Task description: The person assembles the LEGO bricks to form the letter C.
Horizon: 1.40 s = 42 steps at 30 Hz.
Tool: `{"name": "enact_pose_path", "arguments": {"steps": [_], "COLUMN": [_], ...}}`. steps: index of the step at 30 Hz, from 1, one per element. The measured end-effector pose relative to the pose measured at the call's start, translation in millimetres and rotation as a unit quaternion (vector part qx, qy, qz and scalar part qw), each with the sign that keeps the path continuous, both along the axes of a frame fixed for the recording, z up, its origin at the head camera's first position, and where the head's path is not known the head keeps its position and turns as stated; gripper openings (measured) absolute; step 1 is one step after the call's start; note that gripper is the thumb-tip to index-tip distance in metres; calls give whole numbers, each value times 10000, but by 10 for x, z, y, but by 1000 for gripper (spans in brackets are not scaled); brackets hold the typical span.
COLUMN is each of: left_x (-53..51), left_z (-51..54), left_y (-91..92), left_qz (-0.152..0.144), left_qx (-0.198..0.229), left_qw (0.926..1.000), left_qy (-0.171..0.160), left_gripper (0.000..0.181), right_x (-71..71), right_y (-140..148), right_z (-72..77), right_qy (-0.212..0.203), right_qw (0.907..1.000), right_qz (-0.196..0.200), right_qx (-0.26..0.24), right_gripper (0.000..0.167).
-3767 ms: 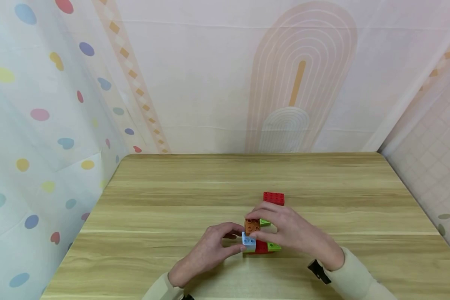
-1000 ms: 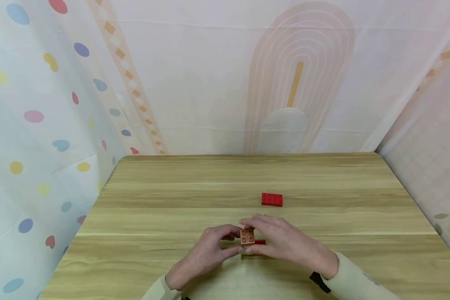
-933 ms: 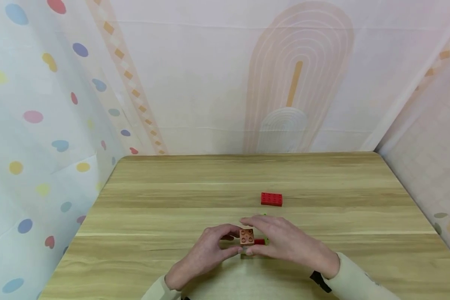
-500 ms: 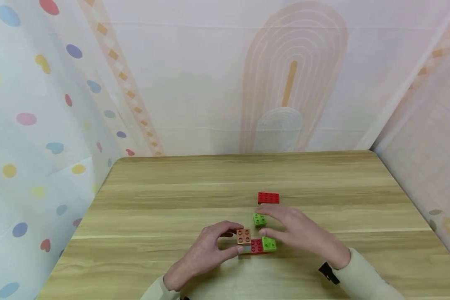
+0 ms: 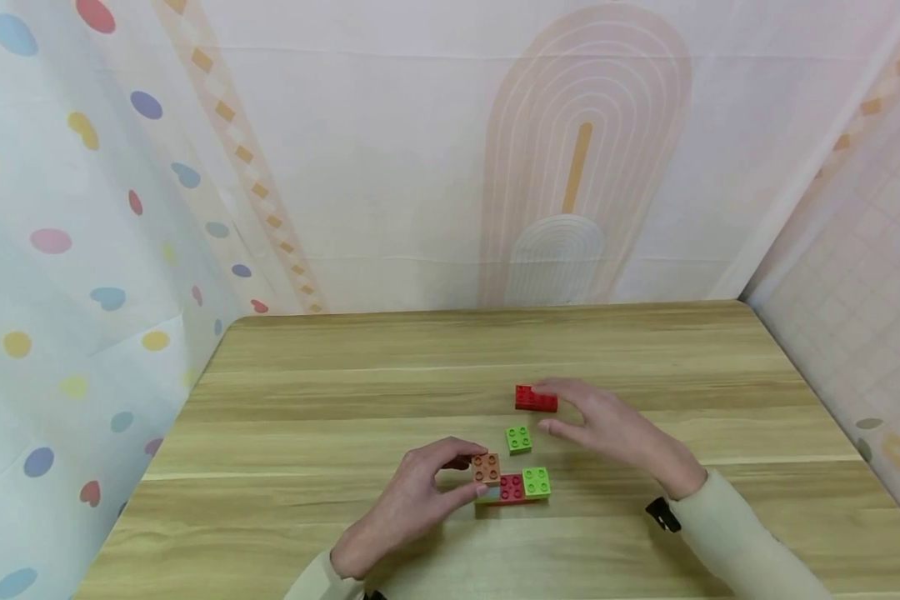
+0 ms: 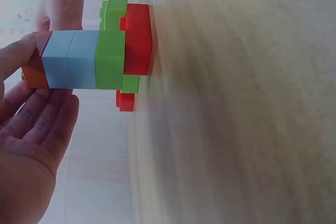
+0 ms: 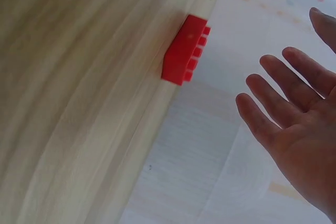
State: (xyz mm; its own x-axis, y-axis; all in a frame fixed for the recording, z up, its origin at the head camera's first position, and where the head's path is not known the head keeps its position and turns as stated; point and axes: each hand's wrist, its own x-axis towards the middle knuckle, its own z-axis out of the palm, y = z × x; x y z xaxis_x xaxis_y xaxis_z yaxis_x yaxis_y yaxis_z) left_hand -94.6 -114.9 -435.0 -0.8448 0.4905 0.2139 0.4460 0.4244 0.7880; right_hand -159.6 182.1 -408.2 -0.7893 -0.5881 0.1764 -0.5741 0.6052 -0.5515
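In the left wrist view, an orange brick (image 6: 35, 69) tops a column of two light blue bricks (image 6: 70, 59) and a green brick (image 6: 110, 60), standing on a red brick (image 6: 138, 39). My left hand (image 5: 412, 502) pinches the orange brick (image 5: 486, 468) between thumb and fingers. At the other end of the red base sits a green brick (image 5: 536, 482). My right hand (image 5: 615, 427), fingers extended and holding nothing, hovers above the loose red brick (image 5: 525, 400), partly covering it in the head view; the right wrist view shows a gap between hand (image 7: 304, 114) and brick (image 7: 185, 50).
A separate small green brick (image 5: 519, 439) lies between the build and the loose red brick on the wooden table (image 5: 330, 392). Patterned curtains (image 5: 405, 167) hang behind the table and along its sides.
My right hand has left the orange brick and moved back and right to the loose red brick, uncovering the green bricks. My left hand stays at the column.
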Motion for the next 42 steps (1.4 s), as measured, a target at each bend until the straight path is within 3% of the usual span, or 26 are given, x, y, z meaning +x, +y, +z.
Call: {"name": "enact_pose_path", "arguments": {"steps": [17,28,42], "left_x": [15,17,27], "left_z": [46,49,54], "left_y": [5,8,-6], "left_qz": [40,69,66], "left_qx": [-73,-122,-147], "left_qw": [9995,9996,9994], "left_qy": [-305,-244,-311], "left_gripper": [36,32,32], "right_x": [-308,-456,-537], "right_y": [12,-29,-134], "right_z": [-69,-120,-197], "right_qy": [-475,-724,-1051], "right_qw": [9986,9965,9921], "right_qz": [-162,-156,16], "right_qx": [171,382,691], "right_gripper": [52,54,49]}}
